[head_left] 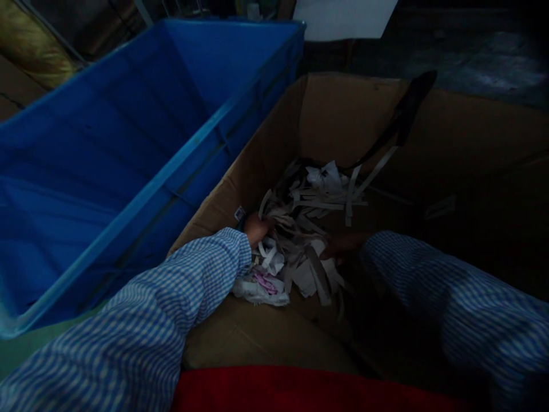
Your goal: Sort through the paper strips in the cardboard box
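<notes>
Both hands are reaching into the box (343, 114), working in the scrap pile (300, 229) at its bottom. Left hand (257, 228) is closing on strips at the pile's left edge. Right hand (343, 245) is touching the right side; grip unclear, too dark. Blue bin (128, 143) is sitting just left of the box.

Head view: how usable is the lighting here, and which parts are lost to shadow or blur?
Head view: very dim overall; the blue bin is the best-lit area; the right hand nearly vanishes in shadow inside the cardboard box; the left hand and the paper strips stay readable; the right sleeve looks soft, slightly blurred; straight edges bow from wide-angle distortion.
</notes>
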A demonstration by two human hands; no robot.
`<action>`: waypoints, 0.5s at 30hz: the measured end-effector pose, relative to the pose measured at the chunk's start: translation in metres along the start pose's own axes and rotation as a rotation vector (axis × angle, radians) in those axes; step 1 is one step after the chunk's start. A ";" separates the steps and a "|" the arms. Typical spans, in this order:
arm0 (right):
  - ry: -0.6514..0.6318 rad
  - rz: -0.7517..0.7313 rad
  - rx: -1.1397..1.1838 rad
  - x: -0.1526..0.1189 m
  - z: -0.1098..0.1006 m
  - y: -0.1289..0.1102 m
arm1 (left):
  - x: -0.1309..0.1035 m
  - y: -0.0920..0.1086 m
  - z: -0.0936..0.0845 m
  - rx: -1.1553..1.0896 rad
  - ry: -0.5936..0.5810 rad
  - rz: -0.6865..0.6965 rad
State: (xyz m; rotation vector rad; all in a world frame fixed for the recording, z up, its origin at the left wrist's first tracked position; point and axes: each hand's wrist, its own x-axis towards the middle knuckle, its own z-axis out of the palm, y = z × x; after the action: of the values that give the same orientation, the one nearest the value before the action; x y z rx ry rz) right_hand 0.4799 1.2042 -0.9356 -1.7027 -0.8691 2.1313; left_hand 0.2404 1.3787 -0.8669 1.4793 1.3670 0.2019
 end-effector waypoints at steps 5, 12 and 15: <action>0.066 -0.123 0.232 -0.005 -0.006 -0.009 | -0.014 0.012 0.012 -0.053 -0.081 0.119; 0.046 -0.284 0.375 -0.012 0.010 -0.030 | -0.054 -0.011 0.039 -0.099 -0.484 -0.054; 0.024 -0.282 0.356 -0.009 0.021 -0.038 | -0.062 -0.018 0.042 -0.105 -0.551 -0.106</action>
State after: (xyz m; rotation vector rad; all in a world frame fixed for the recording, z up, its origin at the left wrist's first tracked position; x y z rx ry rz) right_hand 0.4571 1.2232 -0.9033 -1.3397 -0.6314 1.9336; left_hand 0.2383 1.3017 -0.8672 1.2481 0.9650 -0.1901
